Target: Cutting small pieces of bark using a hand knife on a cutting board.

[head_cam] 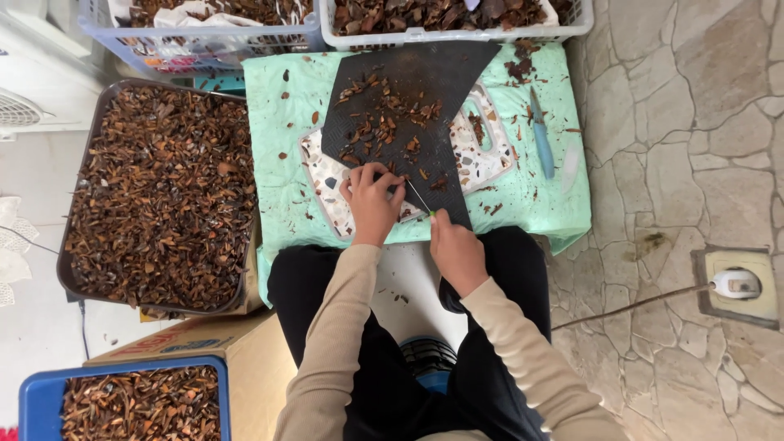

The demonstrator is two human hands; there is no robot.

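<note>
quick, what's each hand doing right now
left hand: closed, pressing a small brown piece onto the black mat
right hand: closed on a thin knife

The left hand point(371, 200) hides the piece it presses; top baskets point(204, 37) are cropped.

Soft, even daylight, faint shadows, sharp focus, slight wide-angle bending at the edges.
</note>
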